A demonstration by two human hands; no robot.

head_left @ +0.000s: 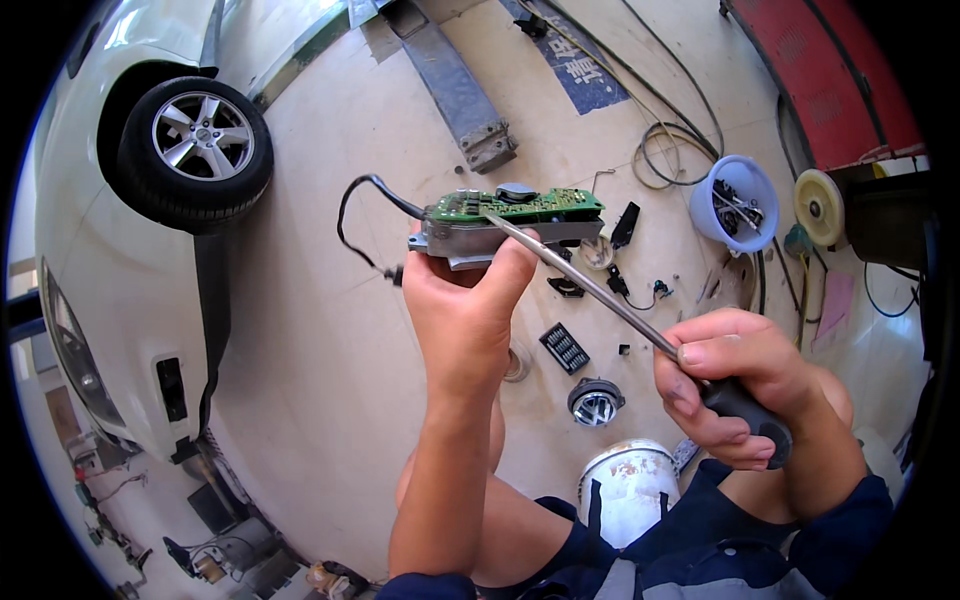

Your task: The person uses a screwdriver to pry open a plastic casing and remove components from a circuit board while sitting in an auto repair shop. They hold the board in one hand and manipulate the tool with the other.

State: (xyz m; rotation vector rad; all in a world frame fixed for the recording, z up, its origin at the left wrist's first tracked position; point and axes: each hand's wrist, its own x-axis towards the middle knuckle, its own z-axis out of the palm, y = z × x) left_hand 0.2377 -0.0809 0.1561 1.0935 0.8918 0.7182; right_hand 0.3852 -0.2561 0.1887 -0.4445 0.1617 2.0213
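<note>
My left hand (465, 295) is closed round a grey metal housing (465, 240) and holds it up above the floor. A green circuit board (520, 208) lies along the top of this housing, with a dark round part on it. From the housing's left end a black cable (350, 195) loops down to a small plug. My right hand (740, 375) grips the dark handle of a long screwdriver (600, 290). Its shaft slants up to the left, past my left thumb, and the tip is at the board's front edge. Whether the tip touches the board I cannot tell.
On the floor lie a black bit case (565, 348), a round badge part (596, 402) and several small black pieces (625, 225). A blue bucket (735, 203) of metal parts stands to the right. A white car (110, 250) fills the left; a lift arm (450, 85) lies ahead.
</note>
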